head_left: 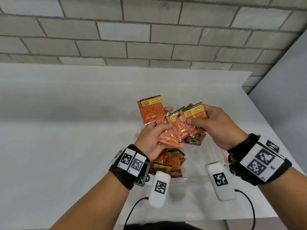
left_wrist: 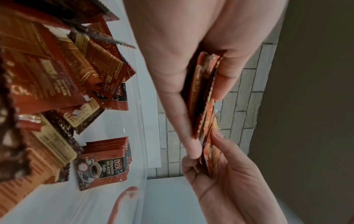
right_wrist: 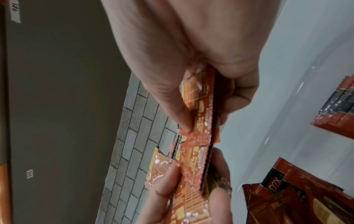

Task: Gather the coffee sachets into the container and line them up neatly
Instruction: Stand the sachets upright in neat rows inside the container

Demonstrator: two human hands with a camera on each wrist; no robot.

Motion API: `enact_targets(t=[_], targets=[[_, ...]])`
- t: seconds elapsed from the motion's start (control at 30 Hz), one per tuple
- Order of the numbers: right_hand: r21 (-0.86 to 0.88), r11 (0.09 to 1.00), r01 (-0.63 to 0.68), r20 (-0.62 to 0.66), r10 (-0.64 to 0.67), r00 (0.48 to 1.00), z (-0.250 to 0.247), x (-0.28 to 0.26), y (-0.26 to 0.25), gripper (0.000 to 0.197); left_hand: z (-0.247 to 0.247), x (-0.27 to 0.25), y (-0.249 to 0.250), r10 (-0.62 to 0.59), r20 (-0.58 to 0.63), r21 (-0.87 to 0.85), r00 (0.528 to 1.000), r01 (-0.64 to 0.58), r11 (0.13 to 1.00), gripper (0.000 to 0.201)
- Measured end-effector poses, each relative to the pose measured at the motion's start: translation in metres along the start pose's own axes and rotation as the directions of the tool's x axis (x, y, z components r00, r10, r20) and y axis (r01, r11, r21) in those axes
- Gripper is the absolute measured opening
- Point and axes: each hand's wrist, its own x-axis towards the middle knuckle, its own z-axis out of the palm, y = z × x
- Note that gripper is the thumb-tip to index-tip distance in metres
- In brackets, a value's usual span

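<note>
Both hands, left (head_left: 153,138) and right (head_left: 214,125), pinch fanned orange foil coffee sachets (head_left: 176,128) above the clear plastic container (head_left: 196,178); squaring them up looks next.

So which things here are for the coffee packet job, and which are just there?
For the job:
- fanned sachets gripped by the left hand and right hand
- loose sachets inside the clear container
- neat stack in the container

Just there:
- white table
- brick wall
- wrist bands with tags
</note>
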Motion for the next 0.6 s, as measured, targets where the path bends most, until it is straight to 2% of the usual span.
enact_targets(t=[0.37,0.5,0.6], targets=[[0.027,0.987,-0.157,0.091,0.154,0.984,-0.001,0.0,0.019,0.023,0.002,0.002,0.003,-0.104,-0.024,0.277,0.994,0.107,0.955,0.04],[0.074,0.989,-0.131,0.052,0.128,0.99,-0.011,0.004,0.019,0.025,-0.001,0.002,0.009,-0.122,-0.034,0.282,0.992,0.127,0.951,0.038],[0.242,0.966,-0.09,0.046,0.081,0.996,-0.018,0.005,0.013,0.029,-0.002,0.002,0.012,-0.15,-0.023,0.292,0.988,0.151,0.945,0.039]])
